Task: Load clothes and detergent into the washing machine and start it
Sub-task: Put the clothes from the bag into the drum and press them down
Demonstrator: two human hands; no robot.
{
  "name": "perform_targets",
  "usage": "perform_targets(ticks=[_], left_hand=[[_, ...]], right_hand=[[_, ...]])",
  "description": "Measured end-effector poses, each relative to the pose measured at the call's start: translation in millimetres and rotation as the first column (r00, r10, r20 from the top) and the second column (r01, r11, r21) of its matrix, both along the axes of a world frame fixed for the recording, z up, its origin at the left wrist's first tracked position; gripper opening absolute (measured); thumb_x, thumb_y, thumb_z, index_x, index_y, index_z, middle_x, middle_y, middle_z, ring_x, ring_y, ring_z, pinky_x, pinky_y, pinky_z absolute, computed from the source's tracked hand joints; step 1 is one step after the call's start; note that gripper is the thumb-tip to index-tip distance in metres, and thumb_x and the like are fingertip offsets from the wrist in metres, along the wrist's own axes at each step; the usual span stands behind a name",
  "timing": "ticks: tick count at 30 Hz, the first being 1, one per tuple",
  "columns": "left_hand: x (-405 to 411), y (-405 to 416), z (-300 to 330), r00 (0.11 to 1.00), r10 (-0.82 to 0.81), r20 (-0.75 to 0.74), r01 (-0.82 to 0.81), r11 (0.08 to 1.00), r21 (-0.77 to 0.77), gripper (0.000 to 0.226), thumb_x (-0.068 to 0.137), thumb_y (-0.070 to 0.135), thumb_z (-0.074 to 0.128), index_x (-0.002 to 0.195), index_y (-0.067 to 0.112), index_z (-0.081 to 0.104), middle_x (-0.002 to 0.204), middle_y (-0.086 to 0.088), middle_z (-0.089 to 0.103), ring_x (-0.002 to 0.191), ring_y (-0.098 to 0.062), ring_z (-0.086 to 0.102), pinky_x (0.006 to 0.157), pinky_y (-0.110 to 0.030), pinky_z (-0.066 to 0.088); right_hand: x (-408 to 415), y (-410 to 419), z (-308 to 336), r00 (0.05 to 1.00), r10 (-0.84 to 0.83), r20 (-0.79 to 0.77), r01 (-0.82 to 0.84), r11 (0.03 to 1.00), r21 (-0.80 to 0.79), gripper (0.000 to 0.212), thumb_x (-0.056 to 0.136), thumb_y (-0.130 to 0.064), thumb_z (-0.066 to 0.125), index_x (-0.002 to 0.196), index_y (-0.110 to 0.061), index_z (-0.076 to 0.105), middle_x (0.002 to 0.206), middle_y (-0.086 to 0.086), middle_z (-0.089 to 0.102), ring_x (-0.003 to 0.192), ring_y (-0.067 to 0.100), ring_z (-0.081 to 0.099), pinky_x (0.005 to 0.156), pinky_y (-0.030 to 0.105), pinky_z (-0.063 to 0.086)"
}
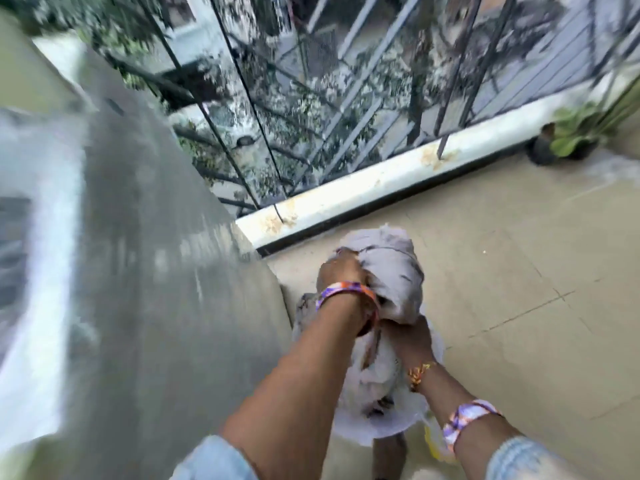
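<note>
A bundle of pale grey-white clothes [391, 271] hangs over the tiled floor at the lower middle of the head view. My left hand [341, 268] grips the top of the bundle, fingers closed into the cloth. My right hand [407, 336] holds the same bundle lower down, partly buried in the fabric. The washing machine [145, 271] fills the left side as a blurred grey body with a pale top edge; its lid and controls are too blurred to make out. No detergent can be made out.
A metal balcony railing [346, 98] on a white, rust-stained kerb [398, 171] runs across the back. A potted plant [571, 136] stands at the far right corner. Beige floor tiles [519, 271] spread to the right. Something yellow [434, 441] lies under my right forearm.
</note>
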State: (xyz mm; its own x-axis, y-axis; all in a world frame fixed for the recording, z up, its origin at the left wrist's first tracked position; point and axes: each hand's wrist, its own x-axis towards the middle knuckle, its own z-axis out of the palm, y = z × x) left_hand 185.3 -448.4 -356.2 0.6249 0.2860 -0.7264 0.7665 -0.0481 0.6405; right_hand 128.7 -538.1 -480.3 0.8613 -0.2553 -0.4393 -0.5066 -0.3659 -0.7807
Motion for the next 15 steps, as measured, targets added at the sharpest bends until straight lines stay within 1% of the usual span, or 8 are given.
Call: perform_targets(ticks=[2, 4, 6, 8, 10, 12, 14, 15], left_hand=[[-1.1, 17.1, 37.2, 0.993, -0.087, 0.086, 0.076, 0.989, 0.124, 0.068, 0.09, 0.048, 0.046, 0.138, 0.0, 0.038, 0.144, -0.019, 0.041, 0.132, -0.032, 0.041, 0.098, -0.026, 0.043], [-6.5, 24.5, 82.3, 0.942, -0.164, 0.293, 0.135, 0.984, 0.117, 0.097, 0.072, 0.067, 0.056, 0.142, 0.005, 0.03, 0.149, -0.017, 0.033, 0.138, -0.029, 0.033, 0.111, -0.032, 0.031], [-12.7, 31.4, 131.9, 0.806, -0.329, 0.491, 0.37, 0.929, 0.016, 0.099, 0.068, 0.072, 0.056, 0.144, 0.014, 0.03, 0.147, -0.001, 0.037, 0.131, -0.013, 0.037, 0.098, -0.016, 0.044], [-24.5, 41.4, 184.5, 0.614, -0.523, 0.591, 0.609, 0.791, 0.067, 0.068, 0.084, 0.042, 0.06, 0.142, 0.023, 0.031, 0.128, 0.018, 0.045, 0.116, 0.002, 0.039, 0.07, -0.001, 0.046], [-28.9, 60.7, 224.7, 0.446, -0.62, 0.645, 0.691, 0.697, 0.192, 0.08, 0.066, 0.035, 0.077, 0.136, 0.025, 0.04, 0.124, 0.015, 0.053, 0.107, 0.005, 0.053, 0.083, -0.007, 0.047], [-32.6, 83.9, 260.7, 0.411, -0.593, 0.692, 0.605, 0.745, 0.28, 0.069, 0.051, 0.037, 0.084, 0.114, 0.023, 0.06, 0.112, 0.004, 0.067, 0.092, 0.004, 0.065, 0.087, -0.016, 0.053], [-38.6, 104.3, 293.6, 0.413, -0.426, 0.805, 0.443, 0.866, 0.231, 0.062, 0.045, 0.036, 0.084, 0.102, 0.014, 0.07, 0.1, -0.006, 0.073, 0.092, -0.011, 0.069, 0.088, -0.03, 0.055], [-44.3, 115.2, 312.0, 0.43, -0.284, 0.857, 0.375, 0.92, 0.116, 0.056, 0.05, 0.029, 0.083, 0.1, 0.008, 0.071, 0.091, -0.007, 0.074, 0.086, -0.012, 0.069, 0.084, -0.031, 0.057]], right_hand=[[0.3, 3.9, 49.9, 0.989, -0.138, 0.053, 0.13, 0.983, 0.126, 0.031, 0.07, -0.03, 0.063, 0.08, -0.001, 0.069, 0.1, 0.031, 0.067, 0.109, 0.03, 0.06, 0.065, 0.028, 0.036], [6.8, 8.1, 107.5, 0.962, -0.227, 0.152, 0.196, 0.962, 0.193, 0.04, 0.066, -0.034, 0.066, 0.079, 0.004, 0.067, 0.099, 0.03, 0.068, 0.101, 0.024, 0.064, 0.059, 0.029, 0.037], [10.2, 12.7, 167.2, 0.933, -0.221, 0.283, 0.158, 0.96, 0.23, 0.035, 0.065, -0.03, 0.076, 0.083, -0.001, 0.069, 0.099, 0.019, 0.071, 0.088, 0.018, 0.063, 0.051, 0.017, 0.041], [9.8, 21.4, 225.4, 0.879, -0.159, 0.45, 0.045, 0.966, 0.255, 0.023, 0.061, -0.026, 0.08, 0.075, -0.015, 0.067, 0.091, 0.008, 0.068, 0.082, 0.01, 0.06, 0.054, 0.01, 0.043], [6.0, 36.4, 283.2, 0.775, 0.001, 0.632, -0.125, 0.981, 0.151, 0.022, 0.068, -0.015, 0.079, 0.079, -0.023, 0.062, 0.091, -0.001, 0.063, 0.072, -0.008, 0.058, 0.063, 0.003, 0.043], [-1.2, 61.5, 336.8, 0.61, 0.142, 0.78, -0.269, 0.962, 0.036, 0.034, 0.072, -0.006, 0.076, 0.095, -0.024, 0.059, 0.096, -0.01, 0.061, 0.079, -0.019, 0.056, 0.074, -0.004, 0.038], [-6.2, 89.5, 378.8, 0.494, 0.206, 0.845, -0.345, 0.938, -0.027, 0.038, 0.075, -0.002, 0.073, 0.101, -0.026, 0.06, 0.101, -0.013, 0.061, 0.095, -0.009, 0.058, 0.088, 0.009, 0.043], [-7.2, 103.9, 397.0, 0.464, 0.218, 0.859, -0.367, 0.93, -0.039, 0.033, 0.075, -0.004, 0.073, 0.096, -0.027, 0.064, 0.099, -0.014, 0.063, 0.093, -0.008, 0.06, 0.088, 0.016, 0.046]])
